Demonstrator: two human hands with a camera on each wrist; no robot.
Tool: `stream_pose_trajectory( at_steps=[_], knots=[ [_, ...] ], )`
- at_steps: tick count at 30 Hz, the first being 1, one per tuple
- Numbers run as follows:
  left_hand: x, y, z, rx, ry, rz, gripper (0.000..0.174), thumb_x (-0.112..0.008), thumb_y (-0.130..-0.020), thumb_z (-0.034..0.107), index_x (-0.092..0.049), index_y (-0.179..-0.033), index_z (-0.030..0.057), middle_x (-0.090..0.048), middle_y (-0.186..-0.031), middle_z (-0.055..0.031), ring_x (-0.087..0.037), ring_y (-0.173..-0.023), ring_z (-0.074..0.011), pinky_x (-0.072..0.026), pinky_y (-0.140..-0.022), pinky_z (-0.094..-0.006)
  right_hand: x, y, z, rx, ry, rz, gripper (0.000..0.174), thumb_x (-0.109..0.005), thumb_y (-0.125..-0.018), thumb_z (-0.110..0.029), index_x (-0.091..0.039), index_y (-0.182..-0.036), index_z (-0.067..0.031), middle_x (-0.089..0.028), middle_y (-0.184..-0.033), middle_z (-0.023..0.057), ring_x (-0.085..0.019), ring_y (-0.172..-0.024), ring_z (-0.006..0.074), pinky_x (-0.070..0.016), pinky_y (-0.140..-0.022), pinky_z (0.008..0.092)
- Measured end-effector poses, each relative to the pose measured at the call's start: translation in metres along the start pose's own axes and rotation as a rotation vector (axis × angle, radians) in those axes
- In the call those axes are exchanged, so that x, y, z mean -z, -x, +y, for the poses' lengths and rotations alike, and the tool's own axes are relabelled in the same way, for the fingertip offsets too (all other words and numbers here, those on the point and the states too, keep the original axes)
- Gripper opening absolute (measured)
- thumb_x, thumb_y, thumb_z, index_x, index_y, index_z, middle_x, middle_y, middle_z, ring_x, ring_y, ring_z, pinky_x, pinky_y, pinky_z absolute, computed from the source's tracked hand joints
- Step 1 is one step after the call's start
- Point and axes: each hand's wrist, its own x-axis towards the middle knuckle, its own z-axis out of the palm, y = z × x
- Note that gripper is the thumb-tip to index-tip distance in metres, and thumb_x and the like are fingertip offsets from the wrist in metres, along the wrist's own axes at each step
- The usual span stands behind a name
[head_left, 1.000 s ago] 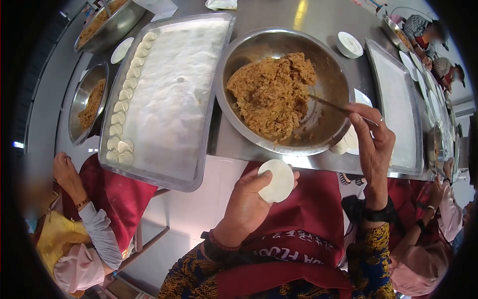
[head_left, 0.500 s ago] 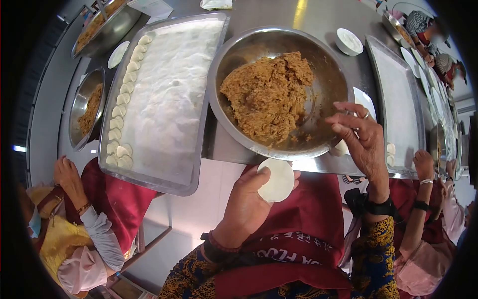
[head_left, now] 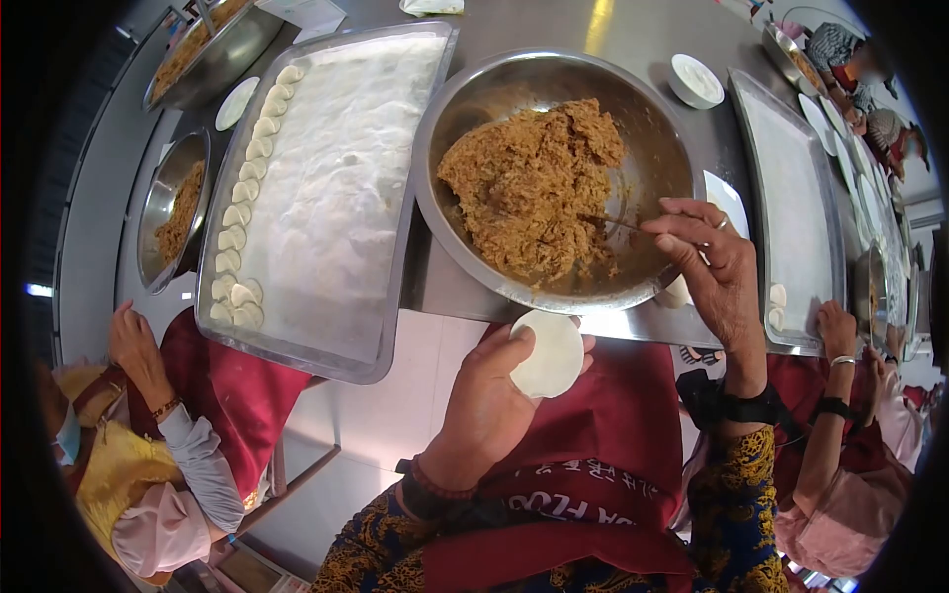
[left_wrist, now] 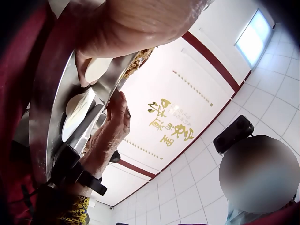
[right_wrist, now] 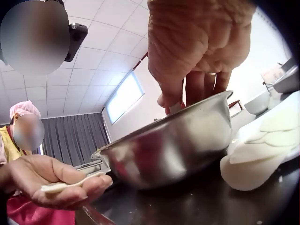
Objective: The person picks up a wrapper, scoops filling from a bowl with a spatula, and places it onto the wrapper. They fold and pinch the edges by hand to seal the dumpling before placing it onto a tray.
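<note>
In the head view my left hand holds a round white wrapper on its fingers, the thumb lying on its edge. The right wrist view shows this wrapper lying flat across the left fingers. My right hand is over the near right rim of a large steel bowl, pinching a thin metal utensil. The utensil's far end touches the brown filling, where its tip is hidden. From the right wrist camera, the right hand reaches down behind the bowl's rim.
A floured tray with a row of folded dumplings lies left of the bowl; another tray lies right. Stacked wrappers sit beside the bowl. A small white bowl stands behind. Other people are at both sides.
The utensil's end was in the bowl a second ago, was hard to see half a second ago, and now meets the filling's lower right side. My right hand has shifted slightly left; the left hand barely moved.
</note>
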Motion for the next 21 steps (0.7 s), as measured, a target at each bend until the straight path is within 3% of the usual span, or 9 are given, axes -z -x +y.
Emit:
stream_pose_trajectory(
  at_steps=[1, 2, 6, 12, 15, 19, 21],
  knots=[
    [-0.001, -0.001, 0.0, -0.001, 0.001, 0.002, 0.038, -0.04, -0.102, 0.013, -0.042, -0.133, -0.0089, -0.053, -0.131, -0.0247, -0.051, -0.125, -0.0422, -0.0369, -0.111, -0.0561, -0.002, 0.0, 0.0, -0.067, -0.031, -0.026, 0.014, -0.07, -0.088, -0.014, -0.076, -0.098, -0.006, -0.07, -0.104, 0.0104, -0.06, -0.11, 0.0216, -0.0497, -0.089, 0.0336],
    [-0.001, -0.001, 0.001, -0.002, 0.003, 0.008, 0.038, -0.039, -0.102, 0.013, -0.041, -0.133, -0.009, -0.053, -0.131, -0.0248, -0.051, -0.125, -0.042, -0.0371, -0.111, -0.056, 0.001, 0.0, 0.004, 0.033, 0.066, -0.075, 0.014, -0.071, -0.088, -0.015, -0.076, -0.098, -0.0073, -0.067, -0.112, 0.0116, -0.059, -0.11, 0.0212, -0.0502, -0.089, 0.0347],
    [-0.002, 0.0, 0.002, 0.003, -0.001, 0.025, 0.038, -0.038, -0.102, 0.013, -0.041, -0.133, -0.0091, -0.053, -0.131, -0.025, -0.051, -0.125, -0.0419, -0.0373, -0.111, -0.056, 0.013, 0.005, -0.004, -0.074, -0.05, -0.131, 0.015, -0.07, -0.088, -0.017, -0.077, -0.098, -0.0076, -0.067, -0.112, 0.0115, -0.059, -0.11, 0.0207, -0.049, -0.091, 0.0358],
    [-0.008, 0.001, 0.004, -0.005, 0.002, 0.034, 0.038, -0.039, -0.102, 0.012, -0.041, -0.133, -0.0099, -0.053, -0.13, -0.0256, -0.052, -0.124, -0.0426, -0.0379, -0.111, -0.0563, 0.017, 0.005, -0.001, 0.001, -0.028, 0.006, 0.015, -0.069, -0.09, -0.018, -0.076, -0.096, -0.0067, -0.072, -0.102, 0.0088, -0.059, -0.111, 0.0206, -0.046, -0.094, 0.035],
    [-0.006, 0.001, 0.004, -0.003, 0.021, 0.04, 0.038, -0.039, -0.101, 0.012, -0.041, -0.132, -0.0104, -0.053, -0.13, -0.0257, -0.052, -0.124, -0.0429, -0.0381, -0.111, -0.0563, 0.011, 0.007, -0.01, 0.02, 0.179, 0.039, 0.014, -0.068, -0.09, -0.017, -0.076, -0.094, -0.006, -0.073, -0.098, 0.0095, -0.059, -0.111, 0.0207, -0.0451, -0.096, 0.0356],
    [-0.008, 0.0, 0.005, 0.002, 0.03, 0.026, 0.038, -0.039, -0.101, 0.012, -0.041, -0.132, -0.0108, -0.053, -0.129, -0.0259, -0.052, -0.124, -0.0429, -0.0384, -0.111, -0.0561, 0.011, 0.013, -0.007, 0.071, 0.049, -0.039, 0.013, -0.068, -0.09, -0.014, -0.075, -0.092, -0.0035, -0.073, -0.096, 0.0088, -0.061, -0.11, 0.0219, -0.0467, -0.095, 0.0356],
    [-0.007, -0.001, 0.005, -0.001, 0.041, 0.012, 0.038, -0.039, -0.102, 0.012, -0.042, -0.131, -0.0111, -0.053, -0.129, -0.0264, -0.052, -0.124, -0.0429, -0.0388, -0.11, -0.056, 0.011, 0.013, -0.006, 0.019, -0.099, 0.056, 0.013, -0.066, -0.091, -0.012, -0.075, -0.091, -0.002, -0.073, -0.097, 0.0079, -0.062, -0.109, 0.022, -0.0481, -0.093, 0.0352]
  ],
)
